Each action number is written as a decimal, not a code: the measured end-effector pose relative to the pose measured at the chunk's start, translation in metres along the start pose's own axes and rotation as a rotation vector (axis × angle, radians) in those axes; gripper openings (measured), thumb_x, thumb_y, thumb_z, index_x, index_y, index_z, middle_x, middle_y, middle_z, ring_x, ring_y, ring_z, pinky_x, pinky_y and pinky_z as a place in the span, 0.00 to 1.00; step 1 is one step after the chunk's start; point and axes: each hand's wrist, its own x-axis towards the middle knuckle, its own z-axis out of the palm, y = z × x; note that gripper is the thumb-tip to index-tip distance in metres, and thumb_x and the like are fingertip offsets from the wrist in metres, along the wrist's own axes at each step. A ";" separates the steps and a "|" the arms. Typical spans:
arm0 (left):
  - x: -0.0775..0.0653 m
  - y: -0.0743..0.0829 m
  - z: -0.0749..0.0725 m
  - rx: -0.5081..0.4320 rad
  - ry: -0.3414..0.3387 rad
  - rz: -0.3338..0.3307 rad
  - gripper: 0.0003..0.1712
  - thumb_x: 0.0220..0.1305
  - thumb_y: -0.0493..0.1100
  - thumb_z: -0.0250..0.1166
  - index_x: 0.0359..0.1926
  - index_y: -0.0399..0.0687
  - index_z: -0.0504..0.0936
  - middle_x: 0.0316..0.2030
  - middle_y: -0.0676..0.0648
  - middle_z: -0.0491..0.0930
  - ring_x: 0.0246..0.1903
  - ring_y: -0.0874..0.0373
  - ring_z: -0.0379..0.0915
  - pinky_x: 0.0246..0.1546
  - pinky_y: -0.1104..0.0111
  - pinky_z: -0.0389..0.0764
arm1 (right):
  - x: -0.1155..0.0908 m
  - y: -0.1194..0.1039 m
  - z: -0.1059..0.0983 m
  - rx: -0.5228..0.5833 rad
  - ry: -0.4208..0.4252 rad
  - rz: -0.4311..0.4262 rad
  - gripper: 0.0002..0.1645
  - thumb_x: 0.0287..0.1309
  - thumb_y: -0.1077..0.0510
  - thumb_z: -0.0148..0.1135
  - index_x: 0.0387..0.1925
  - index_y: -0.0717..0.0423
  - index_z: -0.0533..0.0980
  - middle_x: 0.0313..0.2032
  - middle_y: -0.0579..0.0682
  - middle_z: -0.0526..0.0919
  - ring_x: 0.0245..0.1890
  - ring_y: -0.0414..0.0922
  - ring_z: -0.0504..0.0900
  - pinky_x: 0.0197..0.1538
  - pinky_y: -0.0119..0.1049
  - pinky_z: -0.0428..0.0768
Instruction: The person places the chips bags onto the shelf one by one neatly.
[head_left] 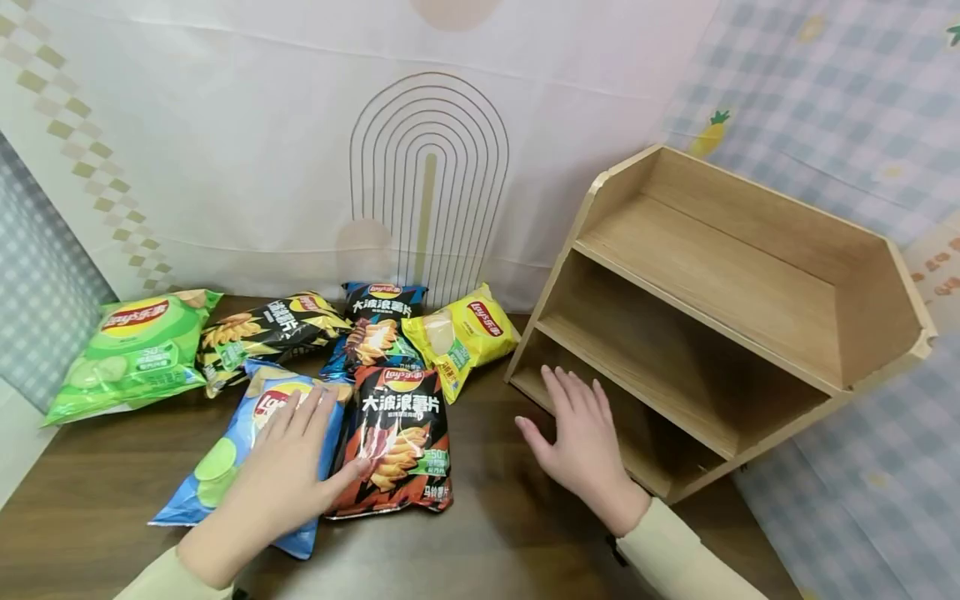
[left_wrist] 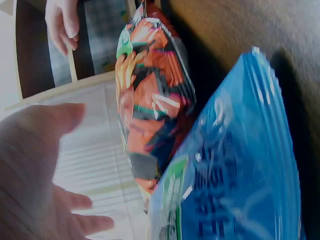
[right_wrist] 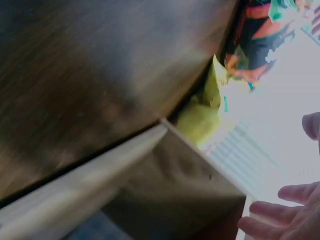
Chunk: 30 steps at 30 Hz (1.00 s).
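Note:
My left hand (head_left: 288,462) hovers with spread fingers over a blue chip bag (head_left: 225,442), overlapping it in the head view. In the left wrist view the thumb and fingers stand apart from the blue bag (left_wrist: 235,165), holding nothing. Right beside it lies a red and black chip bag (head_left: 397,425), with my left thumb reaching over its edge. My right hand (head_left: 581,442), fingers extended, is in front of the lower part of a wooden shelf (head_left: 637,325). Nothing is in its grasp, and the right wrist view shows its fingers (right_wrist: 272,212) near the shelf's side panel.
Behind the two front bags lie a green chip bag (head_left: 138,350), a black and yellow one (head_left: 273,333), a dark blue one (head_left: 378,321) and a yellow one (head_left: 465,333). The brown table (head_left: 480,533) backs onto a patterned curtain (head_left: 277,167). The shelf stands angled at the right.

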 end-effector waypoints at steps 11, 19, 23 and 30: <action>0.007 0.017 0.018 -0.126 -0.022 -0.051 0.62 0.53 0.76 0.59 0.74 0.41 0.50 0.70 0.32 0.51 0.64 0.31 0.55 0.55 0.38 0.66 | -0.016 0.041 -0.045 0.046 0.452 -0.069 0.40 0.58 0.39 0.60 0.62 0.63 0.71 0.50 0.63 0.80 0.47 0.63 0.77 0.50 0.58 0.74; 0.007 0.021 0.024 -0.146 -0.041 -0.033 0.60 0.53 0.74 0.62 0.72 0.38 0.54 0.70 0.33 0.50 0.63 0.35 0.57 0.53 0.40 0.69 | -0.028 0.066 -0.079 0.020 0.807 -0.052 0.32 0.57 0.41 0.61 0.47 0.68 0.78 0.38 0.66 0.81 0.36 0.67 0.76 0.40 0.56 0.71; 0.007 0.022 0.027 -0.154 -0.047 -0.030 0.60 0.53 0.73 0.62 0.72 0.38 0.53 0.69 0.32 0.50 0.63 0.33 0.57 0.54 0.39 0.68 | -0.029 0.073 -0.088 0.042 1.002 -0.018 0.27 0.53 0.45 0.64 0.41 0.66 0.80 0.34 0.65 0.81 0.33 0.67 0.74 0.43 0.50 0.72; 0.006 0.023 0.038 -0.193 -0.087 -0.071 0.62 0.53 0.75 0.61 0.74 0.40 0.49 0.70 0.32 0.46 0.65 0.31 0.51 0.55 0.38 0.66 | -0.033 0.090 -0.094 0.100 1.246 0.118 0.18 0.43 0.54 0.66 0.30 0.66 0.76 0.28 0.59 0.76 0.32 0.62 0.68 0.48 0.37 0.64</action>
